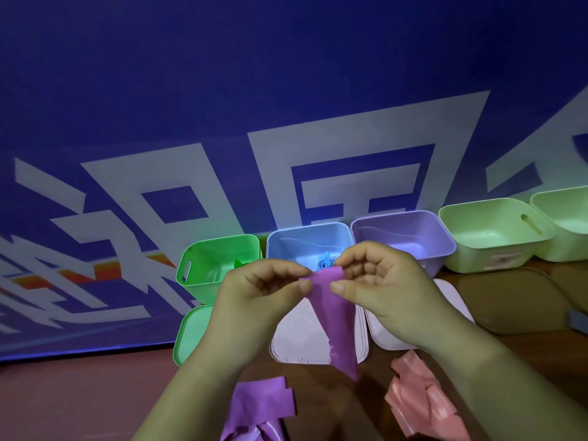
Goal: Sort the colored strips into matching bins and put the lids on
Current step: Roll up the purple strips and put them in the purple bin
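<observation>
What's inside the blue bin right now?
A rolled blue strip shows on the blue bin floor; the left hand and right hand cover the front, hiding the rest.

Left hand [257, 291]: raised at centre, fingers curled inward, thumb stretched rightward, pinching upper left edge of strip [331, 316].
Right hand [385, 281]: level with left, just beside it, fingers [359, 262] curled over top, thumb stretched leftward, pinching upper right edge of same strip.
Thumb tips: facing each other, close, not touching.
Left forearm [181, 389]: bare, rising from bottom edge, slanting up and right.
Right forearm [509, 383]: bare, entering from lower right corner, slanting up and left.
</observation>
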`<state>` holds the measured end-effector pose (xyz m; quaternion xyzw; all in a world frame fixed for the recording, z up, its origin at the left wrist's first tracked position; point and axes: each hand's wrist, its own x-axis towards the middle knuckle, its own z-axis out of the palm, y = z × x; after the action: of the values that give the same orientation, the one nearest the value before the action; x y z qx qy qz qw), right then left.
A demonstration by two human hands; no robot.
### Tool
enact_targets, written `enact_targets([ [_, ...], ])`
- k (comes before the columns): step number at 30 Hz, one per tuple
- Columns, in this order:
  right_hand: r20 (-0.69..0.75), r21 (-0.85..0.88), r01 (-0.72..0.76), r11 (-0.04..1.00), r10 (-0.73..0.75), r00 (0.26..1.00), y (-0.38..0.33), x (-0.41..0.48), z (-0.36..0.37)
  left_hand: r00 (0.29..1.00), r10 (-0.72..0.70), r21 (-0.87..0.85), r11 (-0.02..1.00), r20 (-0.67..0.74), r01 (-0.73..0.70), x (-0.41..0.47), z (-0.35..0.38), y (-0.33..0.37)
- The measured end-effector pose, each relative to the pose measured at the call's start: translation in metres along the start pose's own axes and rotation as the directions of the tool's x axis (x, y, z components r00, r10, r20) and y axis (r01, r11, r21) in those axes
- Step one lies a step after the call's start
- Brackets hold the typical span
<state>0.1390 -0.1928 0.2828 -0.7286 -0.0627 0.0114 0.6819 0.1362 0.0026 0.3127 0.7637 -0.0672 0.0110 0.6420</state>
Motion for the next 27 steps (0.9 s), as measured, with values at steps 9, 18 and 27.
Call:
enact_targets([
  [9,0.072,-0.23,0.13,0.964,-0.117,0.991,-0.034,0.013,-0.012,0.996,0.081,-0.083,0.993,-0.034,-0.084,0.007,0.008,0.009],
  [18,0.078,-0.103,0.114,0.988,-0.106,0.991,-0.039,0.011,-0.022,0.989,0.139,0.082,0.986,0.055,-0.143,0.013,0.009,0.016],
  [27,0.049,-0.057,-0.034,0.998,0.037,0.998,0.023,-0.014,-0.013,0.981,0.068,0.068,0.994,0.184,-0.082,0.003,0.007,0.007],
])
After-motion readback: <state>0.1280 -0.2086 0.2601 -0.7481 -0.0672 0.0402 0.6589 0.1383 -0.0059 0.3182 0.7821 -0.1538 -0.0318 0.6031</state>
